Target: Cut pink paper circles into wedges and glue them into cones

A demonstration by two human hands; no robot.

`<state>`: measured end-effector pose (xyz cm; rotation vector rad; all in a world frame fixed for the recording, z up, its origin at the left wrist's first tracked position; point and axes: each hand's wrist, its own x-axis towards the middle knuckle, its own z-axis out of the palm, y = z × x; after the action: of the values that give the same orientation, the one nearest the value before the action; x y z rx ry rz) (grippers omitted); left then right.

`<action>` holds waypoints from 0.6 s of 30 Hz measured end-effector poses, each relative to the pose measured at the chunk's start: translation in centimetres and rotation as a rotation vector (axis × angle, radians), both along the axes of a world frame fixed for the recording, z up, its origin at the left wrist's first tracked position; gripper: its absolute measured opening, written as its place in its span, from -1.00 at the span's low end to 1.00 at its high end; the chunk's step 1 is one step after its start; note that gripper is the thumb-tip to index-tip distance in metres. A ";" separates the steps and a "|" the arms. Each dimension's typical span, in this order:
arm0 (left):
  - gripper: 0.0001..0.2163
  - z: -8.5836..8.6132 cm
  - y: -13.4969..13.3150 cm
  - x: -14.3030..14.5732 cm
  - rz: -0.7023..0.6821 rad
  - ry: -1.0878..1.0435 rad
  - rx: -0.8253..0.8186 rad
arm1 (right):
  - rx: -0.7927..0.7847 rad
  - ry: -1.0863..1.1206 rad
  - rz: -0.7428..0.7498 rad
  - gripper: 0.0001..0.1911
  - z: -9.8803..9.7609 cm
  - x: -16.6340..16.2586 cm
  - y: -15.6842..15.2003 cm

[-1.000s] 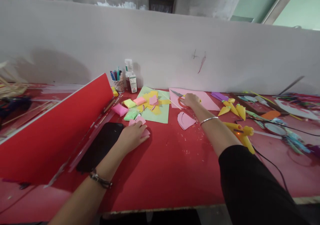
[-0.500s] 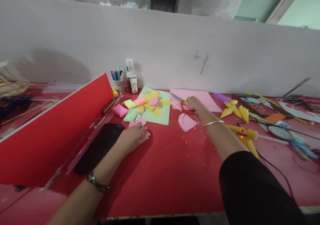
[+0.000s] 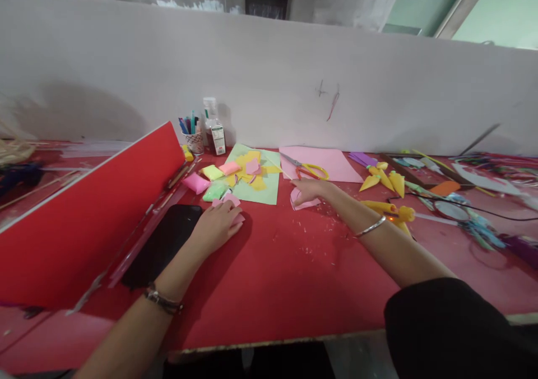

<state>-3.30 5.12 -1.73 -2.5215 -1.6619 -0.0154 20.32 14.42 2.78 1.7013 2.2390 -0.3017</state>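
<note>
My left hand [image 3: 216, 222] rests on the table at the left of the middle, its fingers curled over some pink paper pieces [image 3: 230, 199] that it partly hides. My right hand [image 3: 310, 190] reaches over a cut pink paper piece [image 3: 309, 203] with a dark curved line on it; thumb and fingers look apart, the thumb over the paper. Just behind that hand, scissors [image 3: 311, 171] with orange and yellow handles lie on a pink sheet [image 3: 340, 163]. Yellow paper scraps [image 3: 258, 184] and a small pink piece [image 3: 253, 166] lie on a light green sheet [image 3: 269, 194].
Left of my left hand are a black phone-like slab [image 3: 166, 244] and a leaning red board [image 3: 105, 216]. Small colored packets [image 3: 196, 183], a pen cup [image 3: 194, 142] and a bottle [image 3: 216, 135] stand behind. Right lie a yellow glue gun [image 3: 389, 211] and yellow cone shapes [image 3: 382, 178].
My right hand has let go of the scissors, which now lie on the pink sheet, and has moved toward me onto the cut pink piece. The left hand stays on its papers. The view has shifted slightly.
</note>
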 end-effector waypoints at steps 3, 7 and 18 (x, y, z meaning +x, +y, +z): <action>-0.73 0.0 0.0 0.0 -0.001 -0.003 -0.004 | 0.005 0.017 -0.009 -0.11 -0.1 0.5 -0.2; -0.73 0.1 0.0 0.1 0.001 -0.004 0.001 | 0.018 0.031 -0.009 -0.08 -0.2 0.5 0.0; -0.75 0.0 -0.2 0.1 -0.008 -0.019 0.011 | 0.019 0.007 -0.032 -0.11 -0.2 0.2 0.3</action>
<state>-3.15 4.93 -1.76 -2.5278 -1.6542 -0.0488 20.56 14.67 2.54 1.7495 2.2281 -0.2951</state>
